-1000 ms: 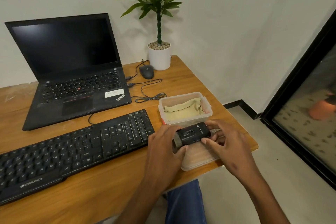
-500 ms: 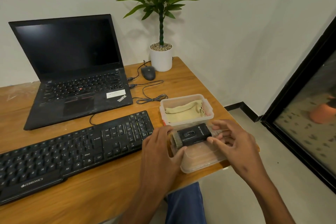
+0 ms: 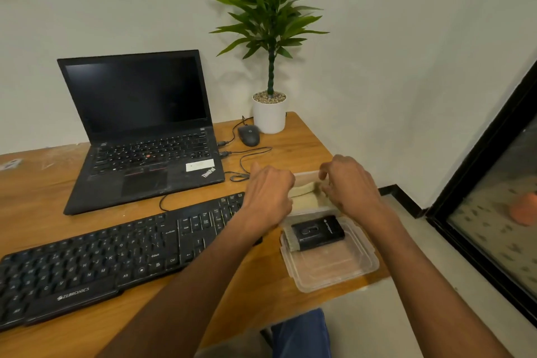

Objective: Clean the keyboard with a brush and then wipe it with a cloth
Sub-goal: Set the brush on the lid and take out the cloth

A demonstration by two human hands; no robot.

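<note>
Both hands reach over the clear plastic container (image 3: 308, 176) holding the pale cloth (image 3: 303, 193). The left hand (image 3: 268, 193) hangs at the container's left side, fingers curled downward; its fingertips are hidden behind the knuckles, so whether it grips anything cannot be told. The right hand (image 3: 350, 186) covers the container's right part with bent fingers, and its hold is likewise hidden. Only a strip of cloth shows between them.

Nearer the person, the black brush (image 3: 316, 232) lies untouched on the clear lid (image 3: 331, 269), its long axis running left to right, bristles pointing left toward the keyboard (image 3: 116, 253). The lid overhangs the wooden desk (image 3: 203, 308) at its near right corner. The keyboard stretches leftward, cut off by the frame, its right end under the left forearm. A laptop (image 3: 145, 128) sits behind it.
</note>
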